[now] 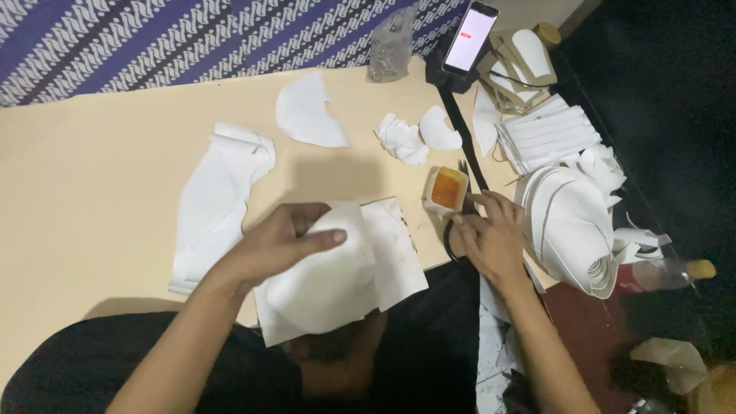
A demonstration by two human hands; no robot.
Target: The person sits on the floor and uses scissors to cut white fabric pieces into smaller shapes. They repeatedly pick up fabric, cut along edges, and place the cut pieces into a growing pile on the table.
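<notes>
While the left hand [287, 241] lies flat over a rounded white piece [326, 276] at the near table edge, thumb stretched across its top and fingers curled on its far side, we judge it pressed down on the piece rather than clamped around it. The piece rests on a white square sheet [395, 249], stained along its right side, and both overhang the edge toward the person's lap. The right hand [491, 238] is beside a small tub of orange glue [447, 188], fingertips pinched together on something thin and dark; we cannot tell what it is, though it looks like a brush handle.

For this step we advise keeping the left palm steady so the piece does not slide off the sheet, and taking little glue so that none drips between tub and piece.

Room is tight on the right. A curled stack of white cut pieces [571, 226] sits just beside the right hand, a pile of folded white strips [548, 134] lies behind it, and a phone on a stand [470, 38] rises behind the tub. The table [100, 176] is open to the left beyond a long white offcut [218, 203]. Crumpled paper [402, 139] and two curved offcuts [307, 111] lie farther back, well apart from the hands. The tub stands near the table's right edge, so we would keep elbow movement small there.
</notes>
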